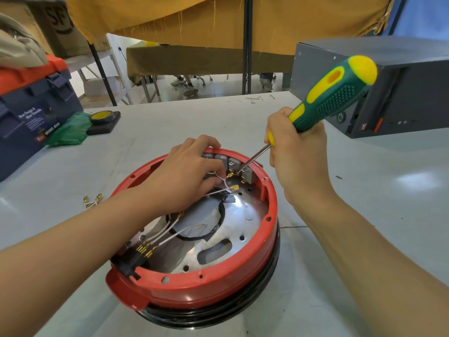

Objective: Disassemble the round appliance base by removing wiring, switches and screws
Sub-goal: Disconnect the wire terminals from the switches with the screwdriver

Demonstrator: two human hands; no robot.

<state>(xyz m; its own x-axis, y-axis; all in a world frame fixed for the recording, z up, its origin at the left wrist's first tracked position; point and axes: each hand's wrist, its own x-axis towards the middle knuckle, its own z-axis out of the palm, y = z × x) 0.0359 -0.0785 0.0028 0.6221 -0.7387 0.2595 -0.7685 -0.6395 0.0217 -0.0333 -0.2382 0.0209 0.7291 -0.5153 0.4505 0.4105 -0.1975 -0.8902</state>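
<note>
The round red appliance base point(243, 276) lies open side up on the table, its metal plate and white wires point(170, 235) showing. Grey switches point(247, 175) sit in a row along the far inner rim. My left hand point(184, 171) reaches inside and pinches a white wire with a brass terminal point(229, 175) next to the switches. My right hand point(296, 156) grips a green and yellow screwdriver point(332, 93). Its tip touches the terminal at the rightmost switch.
Loose brass terminals point(93, 200) lie on the table left of the base. A blue and orange toolbox point(34, 110), green cloth point(70, 132) and a tape roll point(102, 117) stand at the left. A dark grey metal case point(401, 93) stands at the right.
</note>
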